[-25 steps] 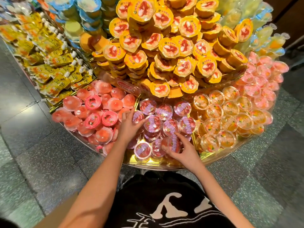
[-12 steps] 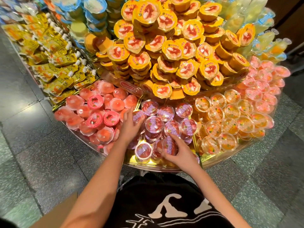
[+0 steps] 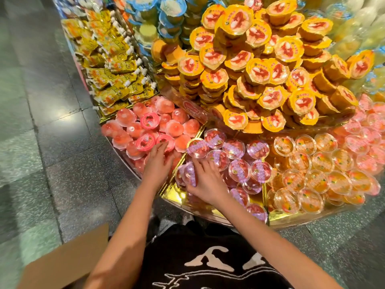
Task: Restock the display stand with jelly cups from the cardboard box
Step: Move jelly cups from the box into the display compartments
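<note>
At the near edge of the display stand (image 3: 291, 223), a person leans in with both arms over the low gold compartments. Their left hand (image 3: 157, 164) lies on the pink jelly cups (image 3: 166, 126) in the left compartment, fingers fairly straight and loose, resting on the lids without gripping any.

Their right hand (image 3: 206, 181) is spread over the purple-lidded jelly cups (image 3: 233, 148) in the next compartment to the right. One tilted cup (image 3: 188, 174) stands on edge between its thumb and forefinger and touches the hand. I cannot tell whether it is actually pinched or only leaned against. More of the purple-lidded cups lie loose around the hand, some flat and some tipped.

Right of those sits a compartment of clear orange cups (image 3: 312, 174). Farther back, a tall heap of yellow-lidded cups (image 3: 260, 59) rises on the upper tier, with yellow pouches (image 3: 112, 65) at far left. Down at near left, on the grey stone floor (image 3: 41, 122), shows a flap of the cardboard box (image 3: 62, 263), just beside the person's left forearm.
</note>
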Available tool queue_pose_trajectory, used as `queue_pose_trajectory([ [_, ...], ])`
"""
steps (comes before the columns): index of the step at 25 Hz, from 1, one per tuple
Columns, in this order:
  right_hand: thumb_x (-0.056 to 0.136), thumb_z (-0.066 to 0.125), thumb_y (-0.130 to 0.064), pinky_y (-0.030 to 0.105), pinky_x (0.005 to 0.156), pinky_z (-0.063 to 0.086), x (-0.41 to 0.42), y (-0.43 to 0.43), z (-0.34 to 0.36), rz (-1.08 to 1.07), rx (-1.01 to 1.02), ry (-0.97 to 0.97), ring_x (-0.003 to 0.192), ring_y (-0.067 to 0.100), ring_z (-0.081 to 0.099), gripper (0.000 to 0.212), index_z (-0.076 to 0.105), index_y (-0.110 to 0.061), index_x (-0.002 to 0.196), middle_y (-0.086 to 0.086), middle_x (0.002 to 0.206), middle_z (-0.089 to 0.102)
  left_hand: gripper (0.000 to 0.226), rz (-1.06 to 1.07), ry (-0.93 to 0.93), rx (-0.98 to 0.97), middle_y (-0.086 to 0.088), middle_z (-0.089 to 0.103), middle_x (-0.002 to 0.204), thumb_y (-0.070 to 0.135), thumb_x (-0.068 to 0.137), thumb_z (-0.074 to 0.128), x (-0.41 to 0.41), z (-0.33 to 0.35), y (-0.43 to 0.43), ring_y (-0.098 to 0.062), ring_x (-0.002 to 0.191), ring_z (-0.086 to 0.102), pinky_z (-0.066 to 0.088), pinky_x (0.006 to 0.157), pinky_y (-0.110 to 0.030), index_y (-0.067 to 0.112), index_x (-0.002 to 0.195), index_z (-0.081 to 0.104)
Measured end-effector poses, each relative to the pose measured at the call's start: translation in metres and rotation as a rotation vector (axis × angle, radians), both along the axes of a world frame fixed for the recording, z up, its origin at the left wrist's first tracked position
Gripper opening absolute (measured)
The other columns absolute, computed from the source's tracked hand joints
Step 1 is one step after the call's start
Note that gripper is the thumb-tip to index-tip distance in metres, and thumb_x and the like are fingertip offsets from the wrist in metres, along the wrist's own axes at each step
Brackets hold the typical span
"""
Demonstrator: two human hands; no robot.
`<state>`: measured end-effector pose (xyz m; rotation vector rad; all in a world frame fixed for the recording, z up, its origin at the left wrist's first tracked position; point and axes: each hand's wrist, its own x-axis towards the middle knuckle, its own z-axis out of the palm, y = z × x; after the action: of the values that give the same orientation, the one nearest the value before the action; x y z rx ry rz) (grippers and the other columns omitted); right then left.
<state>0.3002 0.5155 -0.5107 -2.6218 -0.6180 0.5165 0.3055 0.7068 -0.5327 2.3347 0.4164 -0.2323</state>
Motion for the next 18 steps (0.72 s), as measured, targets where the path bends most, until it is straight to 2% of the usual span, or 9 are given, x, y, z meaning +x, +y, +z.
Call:
queue_pose_trajectory([
  [3,0.088,0.061,-0.048,0.041,0.112,0.025,0.009,0.015,-0.008,0.023,-0.047,-0.063,0.133,0.031,0.03,0.083,0.024,-0.009,0.152,0.013,0.149,0.036,0.055,0.036,-0.017,-0.001,-0.002,0.027,0.156,0.035,0.099,0.051,-0.014,0.0,0.01,-0.029,0.141,0.032,0.029,0.113,-0.048,0.025,0.151,0.033],
  [7,0.091,0.056,-0.049,0.049,0.119,0.017,0.007,0.024,-0.013,-0.007,-0.083,-0.056,0.14,0.037,0.022,0.079,0.027,-0.005,0.15,0.016,0.155,0.029,0.055,0.04,0.02,0.003,0.0,0.028,0.155,0.039,0.099,0.048,-0.024,-0.004,0.015,-0.027,0.141,0.033,0.032,0.113,-0.058,0.028,0.151,0.031],
  [13,0.087,0.068,-0.038,0.051,0.107,0.037,-0.005,0.026,-0.022,-0.121,0.065,-0.119,0.13,0.036,0.03,0.06,0.05,-0.004,0.133,0.021,0.136,0.04,0.056,0.068,0.0,0.013,-0.003,0.031,0.154,0.035,0.099,0.05,-0.029,-0.004,0.018,-0.028,0.141,0.031,0.03,0.116,-0.052,0.024,0.151,0.033],
  [16,0.085,0.073,-0.033,0.052,0.101,0.042,-0.006,0.027,-0.026,-0.105,0.155,-0.181,0.125,0.029,0.029,0.051,0.056,-0.005,0.124,0.021,0.133,0.044,0.055,0.059,0.014,0.013,-0.001,0.03,0.155,0.037,0.1,0.048,-0.03,-0.004,0.017,-0.027,0.142,0.03,0.03,0.116,-0.052,0.024,0.151,0.032],
  [18,0.085,0.072,-0.033,0.053,0.101,0.043,-0.003,0.026,-0.027,-0.082,0.174,-0.188,0.126,0.032,0.034,0.05,0.056,-0.007,0.125,0.02,0.135,0.044,0.056,0.059,0.027,0.007,0.0,0.029,0.155,0.037,0.099,0.048,-0.029,-0.003,0.017,-0.027,0.142,0.03,0.03,0.115,-0.054,0.024,0.151,0.032],
])
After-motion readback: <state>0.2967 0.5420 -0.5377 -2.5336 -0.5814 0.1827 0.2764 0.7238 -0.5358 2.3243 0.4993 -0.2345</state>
